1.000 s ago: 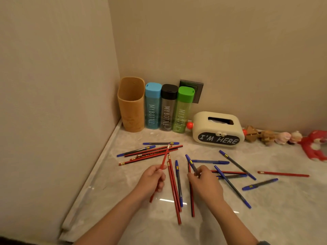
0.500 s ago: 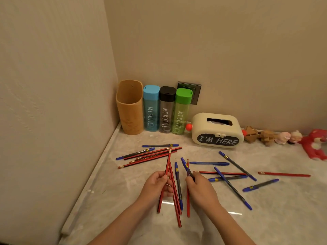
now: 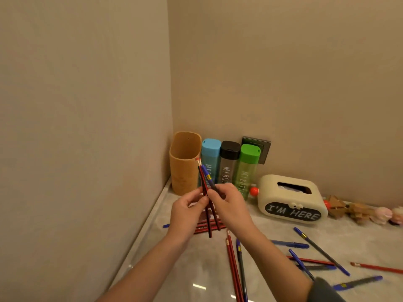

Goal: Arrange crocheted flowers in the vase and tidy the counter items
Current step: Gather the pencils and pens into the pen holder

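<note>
My left hand and my right hand are raised together above the counter. Between them they pinch a small bundle: two red pencils and a blue pen, tips pointing up and left. The bundle's top ends lie in front of the tan holder, which stands empty in the corner. More red pencils and blue pens lie scattered on the marble counter. No crocheted flowers are in view.
Three bottles, blue, black and green, stand against the back wall beside the holder. A cream tissue box marked "I'M HERE" and small toys line the back. Walls close the left and rear sides.
Both hands rose off the counter toward the holder, bringing the picked-up pencils and pen together into one upright bundle. The camera view shifted left and closer.
</note>
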Available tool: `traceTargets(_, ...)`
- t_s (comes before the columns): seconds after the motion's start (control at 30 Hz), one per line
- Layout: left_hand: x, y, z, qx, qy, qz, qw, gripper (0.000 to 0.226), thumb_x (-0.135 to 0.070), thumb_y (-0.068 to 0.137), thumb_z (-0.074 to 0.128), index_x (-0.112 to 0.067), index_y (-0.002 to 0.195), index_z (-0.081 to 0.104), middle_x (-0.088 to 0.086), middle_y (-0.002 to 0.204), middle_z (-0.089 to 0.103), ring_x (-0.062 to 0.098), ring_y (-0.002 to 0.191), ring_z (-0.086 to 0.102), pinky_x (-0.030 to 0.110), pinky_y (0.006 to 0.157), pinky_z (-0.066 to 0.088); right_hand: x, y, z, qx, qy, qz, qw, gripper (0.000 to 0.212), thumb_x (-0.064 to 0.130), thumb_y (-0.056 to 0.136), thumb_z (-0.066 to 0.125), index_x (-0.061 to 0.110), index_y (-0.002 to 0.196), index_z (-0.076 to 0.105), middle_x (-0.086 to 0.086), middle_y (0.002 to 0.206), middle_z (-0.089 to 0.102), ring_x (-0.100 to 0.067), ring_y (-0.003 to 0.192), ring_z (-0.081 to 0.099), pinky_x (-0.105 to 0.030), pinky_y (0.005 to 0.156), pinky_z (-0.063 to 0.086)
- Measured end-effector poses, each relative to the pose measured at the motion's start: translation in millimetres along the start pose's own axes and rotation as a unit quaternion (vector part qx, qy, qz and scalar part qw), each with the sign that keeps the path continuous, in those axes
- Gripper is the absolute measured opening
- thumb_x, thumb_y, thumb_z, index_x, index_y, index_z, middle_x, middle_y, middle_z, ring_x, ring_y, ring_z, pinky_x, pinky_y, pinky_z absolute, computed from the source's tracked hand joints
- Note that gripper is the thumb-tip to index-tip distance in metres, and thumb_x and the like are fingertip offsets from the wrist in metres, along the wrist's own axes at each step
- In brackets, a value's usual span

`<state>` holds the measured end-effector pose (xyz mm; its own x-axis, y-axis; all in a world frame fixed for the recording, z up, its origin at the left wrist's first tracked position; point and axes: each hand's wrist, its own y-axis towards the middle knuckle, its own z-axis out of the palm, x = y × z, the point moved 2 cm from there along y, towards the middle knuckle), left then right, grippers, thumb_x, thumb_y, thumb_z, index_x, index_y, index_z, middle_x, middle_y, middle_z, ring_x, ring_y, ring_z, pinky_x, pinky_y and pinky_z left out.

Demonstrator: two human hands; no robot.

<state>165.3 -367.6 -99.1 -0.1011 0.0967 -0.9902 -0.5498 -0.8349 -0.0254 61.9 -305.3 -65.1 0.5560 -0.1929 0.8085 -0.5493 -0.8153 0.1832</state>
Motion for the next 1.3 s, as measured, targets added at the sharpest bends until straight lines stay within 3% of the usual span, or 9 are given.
traceTargets(0.1,-35.6,24.5,-6.6,-0.01,0.013,0.086,0.996,0.03,-0.006,0.092,0.059,-0.018,0.118,0.067,-0.002,0.102,0.074,0.009,0.095,0.07,0.024,0.079,0.056,27.9,32.8,-3.9,-0.01,-0.051,-0.051,0.997,0.034,0.049,0.087,0.05,0.023,0.077,0.071,-0.004,0.073,0.059,-0.021,0.079,0.055,-0.039,0.073,0.047)
traceTargets(0.2,-75.7,51.5,-12.7,-0.04,0.03,0.17,0.984,0.036,-0.002,0.091,0.059,-0.023,0.122,0.061,-0.012,0.103,0.069,-0.003,0.095,0.067,0.012,0.078,0.051,63.9,63.9,-17.0,-0.005,-0.055,-0.081,0.995,0.026,0.04,0.091,0.058,0.021,0.08,0.072,-0.006,0.075,0.061,-0.019,0.076,0.057,-0.038,0.069,0.045)
traceTargets(0.37,-108.5,101.6,-21.4,-0.078,0.116,0.248,0.959,0.036,-0.019,0.094,0.059,-0.053,0.107,0.06,-0.011,0.109,0.069,0.007,0.102,0.066,0.026,0.085,0.055,100.2,123.6,-30.6,0.031,-0.029,-0.105,0.994,0.018,0.034,0.092,0.063,0.021,0.091,0.074,0.007,0.067,0.067,0.003,0.051,0.055,-0.018,0.05,0.04)
traceTargets(0.5,-107.7,138.3,-23.6,-0.112,0.121,0.23,0.959,0.034,-0.017,0.092,0.062,-0.049,0.103,0.063,-0.019,0.098,0.068,0.004,0.094,0.066,0.027,0.083,0.054,100.9,164.4,-26.1,0.02,-0.097,-0.12,0.988,0.013,0.03,0.089,0.066,0.021,0.095,0.072,0.003,0.078,0.07,-0.012,0.072,0.065,-0.031,0.061,0.053)
traceTargets(0.6,-91.6,159.3,-26.8,-0.128,0.166,0.187,0.96,0.026,-0.02,0.09,0.065,-0.031,0.113,0.068,-0.013,0.095,0.072,0.006,0.088,0.068,0.029,0.079,0.056,86.2,185.5,-14.8,0.042,-0.158,-0.099,0.982,0.01,0.029,0.088,0.066,0.02,0.085,0.069,0.001,0.068,0.066,-0.017,0.062,0.064,-0.031,0.055,0.05)
traceTargets(0.77,-49.5,168.2,-36.9,-0.125,0.251,0.147,0.949,0.03,-0.024,0.087,0.069,-0.028,0.116,0.069,-0.013,0.096,0.073,0.0,0.087,0.068,0.034,0.082,0.057,54.4,193.4,8.8,0.106,-0.199,-0.049,0.973,0.011,0.026,0.084,0.067,0.016,0.081,0.064,-0.005,0.067,0.069,-0.018,0.051,0.068,-0.039,0.055,0.06)
traceTargets(0.93,-34.0,155.9,-38.8,-0.132,0.353,0.137,0.916,0.028,-0.032,0.093,0.059,-0.03,0.121,0.066,-0.011,0.113,0.07,0.008,0.099,0.064,0.032,0.087,0.053,45.6,187.1,15.6,0.138,-0.181,-0.015,0.974,0.015,0.026,0.093,0.06,0.012,0.093,0.059,-0.004,0.059,0.066,-0.014,0.039,0.063,-0.024,0.039,0.049)
traceTargets(1.13,-37.2,142.2,-42.8,-0.149,0.369,0.118,0.91,0.032,-0.035,0.096,0.053,-0.031,0.127,0.061,-0.011,0.124,0.065,0.01,0.112,0.061,0.033,0.095,0.051,44.0,162.2,0.7,0.079,-0.13,-0.041,0.988,0.035,0.023,0.093,0.055,0.013,0.127,0.057,-0.005,0.072,0.072,-0.017,0.044,0.066,-0.039,0.055,0.061)
traceTargets(1.3,-16.2,99.8,-40.0,-0.171,0.287,0.128,0.934,0.03,-0.03,0.092,0.06,-0.035,0.122,0.059,-0.019,0.112,0.064,0.001,0.083,0.061,0.029,0.078,0.054,19.0,106.8,-16.9,0.0,-0.035,-0.031,0.999,0.034,0.023,0.094,0.055,0.027,0.128,0.059,0.008,0.088,0.071,-0.012,0.043,0.063,-0.025,0.045,0.052)
